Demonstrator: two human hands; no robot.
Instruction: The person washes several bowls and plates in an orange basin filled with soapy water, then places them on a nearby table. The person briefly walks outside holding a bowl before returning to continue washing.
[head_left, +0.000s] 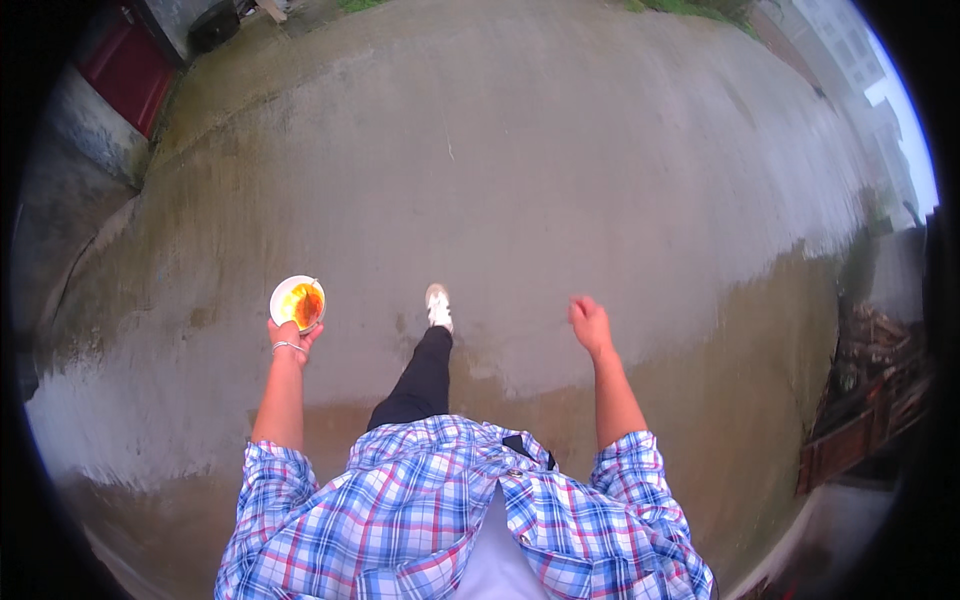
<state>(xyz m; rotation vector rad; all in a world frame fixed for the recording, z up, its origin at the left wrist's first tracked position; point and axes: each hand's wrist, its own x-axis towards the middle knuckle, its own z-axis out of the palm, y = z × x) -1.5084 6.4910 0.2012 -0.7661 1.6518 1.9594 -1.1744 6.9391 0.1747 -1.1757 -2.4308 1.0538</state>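
Note:
My left hand (294, 339) grips a white bowl (277, 304) by its near rim, thumb over the edge and fingers underneath. Inside the bowl lies something orange-red and yellow (306, 306), too small and bright to name. A thin handle, perhaps of a spoon, shows at the far rim. A pale bracelet circles my left wrist. My right hand (590, 324) hangs over the pavement with its fingers curled; it is slightly blurred and nothing shows in it. Between the hands, one white shoe (439, 307) with dark stripes reaches forward below a dark trouser leg (420, 382).
Wet concrete pavement (525, 187) spreads ahead, with darker damp patches. A dark red door (131, 67) is set in a stained wall at the upper left, near a black container (214, 26). Stacked wood (874, 337) lies at the right behind a reddish-brown board (847, 442).

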